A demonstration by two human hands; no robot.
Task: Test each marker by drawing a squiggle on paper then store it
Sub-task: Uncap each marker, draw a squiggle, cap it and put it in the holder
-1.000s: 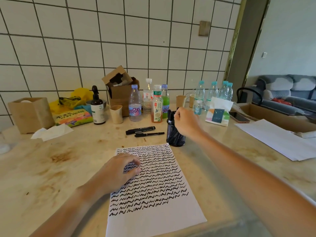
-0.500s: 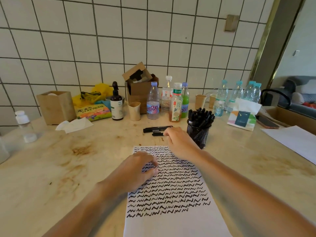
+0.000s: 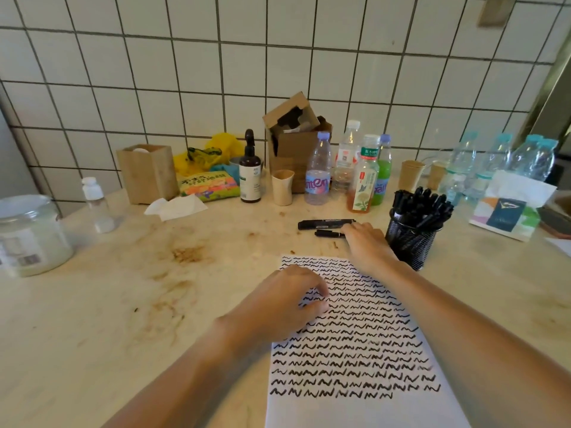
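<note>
A white sheet of paper [image 3: 364,409] covered in rows of black squiggles lies in front of me. My left hand [image 3: 287,307] rests on its upper left part, fingers loosely curled and fingertips on the sheet. Two black markers lie just beyond the paper: a thick marker [image 3: 324,224] and, nearer to me, a thin marker [image 3: 327,233]. My right hand [image 3: 367,245] reaches over the paper's top edge and its fingertips pinch the thin marker's right end. Right of that hand stands a black mesh pen cup [image 3: 411,242] full of several black markers.
Along the tiled wall stand several bottles [image 3: 318,177], paper cups [image 3: 281,186], a brown pump bottle [image 3: 250,174], cardboard boxes [image 3: 148,173] and a tissue pack [image 3: 509,208]. A glass jar [image 3: 31,236] sits at the far left. The stained tabletop [image 3: 154,288] spreads left of the paper.
My right hand left the pen cup and came down to the thin marker on the table. The view swung left. My left hand stayed on the paper.
</note>
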